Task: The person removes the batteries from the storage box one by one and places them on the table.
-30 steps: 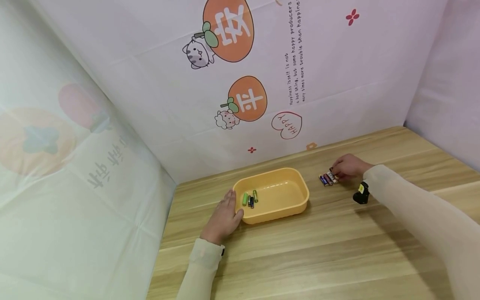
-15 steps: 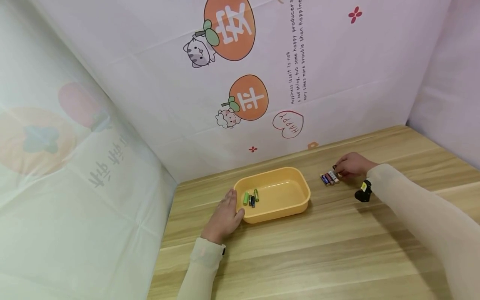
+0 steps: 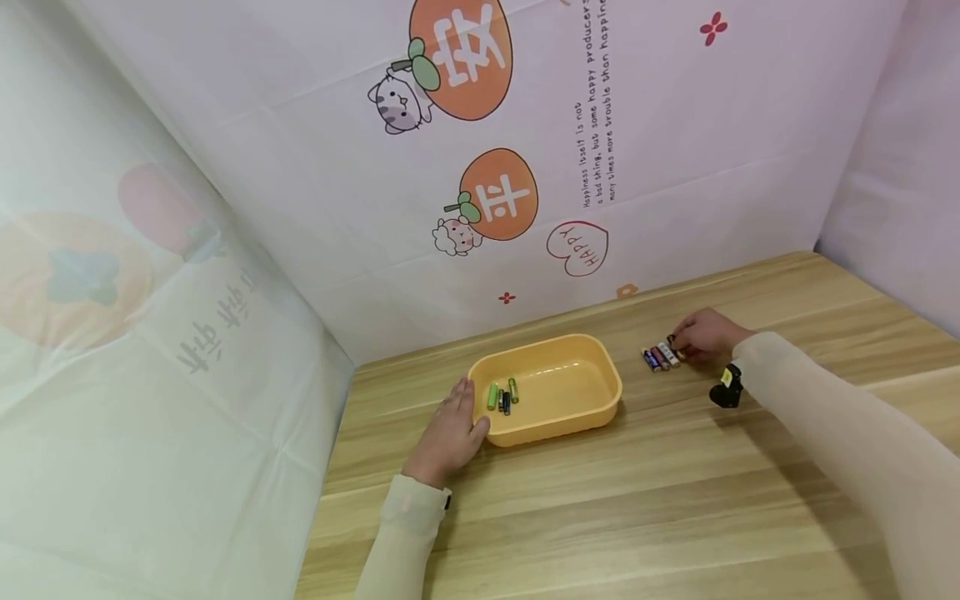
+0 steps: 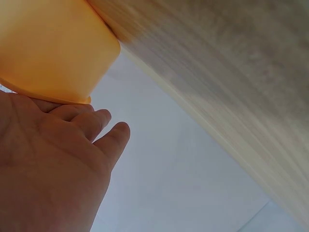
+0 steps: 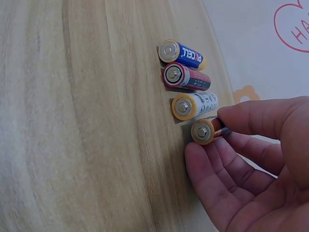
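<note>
My right hand [image 3: 705, 333] pinches a dark battery with an orange end [image 5: 203, 131] between thumb and fingers. It lies close beside a white battery [image 5: 193, 106], last in a row with a red battery [image 5: 187, 77] and a blue battery [image 5: 182, 54] on the table. My left hand [image 3: 446, 437] rests against the left end of a yellow plastic tray [image 3: 558, 427], fingers extended along the outside of its rim and thumb near the front corner. Inside the tray's left part lie a bright green battery [image 3: 492, 397] and several other batteries, some dark and one green-gold [image 3: 513, 390].
The wooden table [image 3: 600, 508] meets a printed white sheet [image 3: 675, 167] behind the tray. Another pale sheet [image 3: 247, 467] hangs along the left side. A black wrist device [image 3: 726, 387] sits below the right cuff.
My right hand has shifted slightly right from the row, then settled beside the white battery, with the dark battery in its fingers. My left hand and the tray stay in place.
</note>
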